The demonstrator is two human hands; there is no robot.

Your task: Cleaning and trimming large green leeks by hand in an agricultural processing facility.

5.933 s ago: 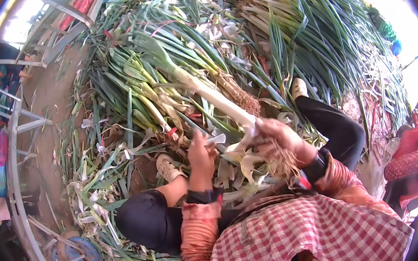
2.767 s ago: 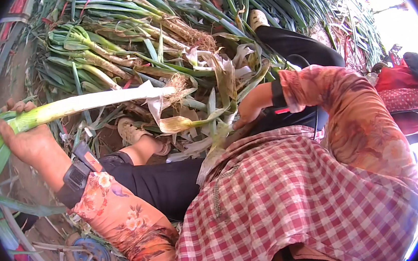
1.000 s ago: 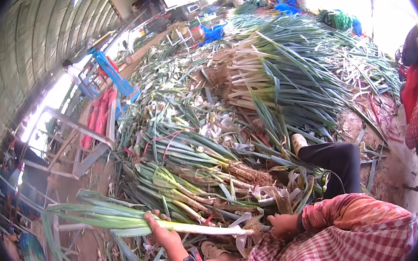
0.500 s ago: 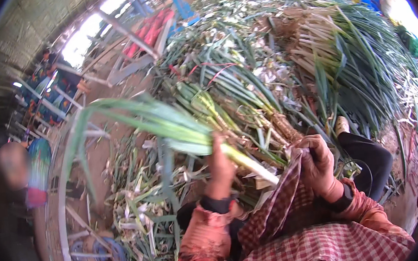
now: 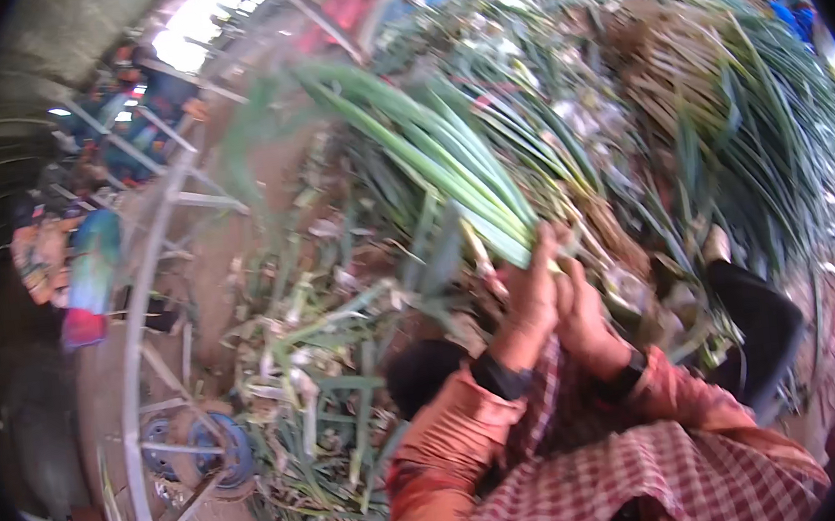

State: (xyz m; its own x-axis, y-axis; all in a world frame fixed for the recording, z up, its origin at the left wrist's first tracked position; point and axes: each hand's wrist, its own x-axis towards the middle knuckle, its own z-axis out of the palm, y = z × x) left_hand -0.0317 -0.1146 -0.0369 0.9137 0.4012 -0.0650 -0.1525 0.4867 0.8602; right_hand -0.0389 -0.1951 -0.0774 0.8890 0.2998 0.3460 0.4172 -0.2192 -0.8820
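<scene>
At centre frame, the fingers point(image 5: 545, 248) of the left hand point(image 5: 534, 299) are wrapped shut around the pale stalk of a leek point(image 5: 449, 172). The right hand point(image 5: 584, 320) lies pressed against the left at its 3 o'clock side; blur hides whether its fingers grip the stalk or only brace it. From the grip, the leek's long axis runs toward 10 o'clock, its green leaves fanning up and away from the body. The left hand is the nearer to the stalk. Beyond the hands, a heap of leeks point(image 5: 725, 110) fills 12 to 3 o'clock, and trimmed leaves point(image 5: 318, 371) litter the ground at 8 o'clock beside a curved metal rail point(image 5: 147, 317). Compared with half a second ago, the hands have closed together and the leaves have swung more upright.
</scene>
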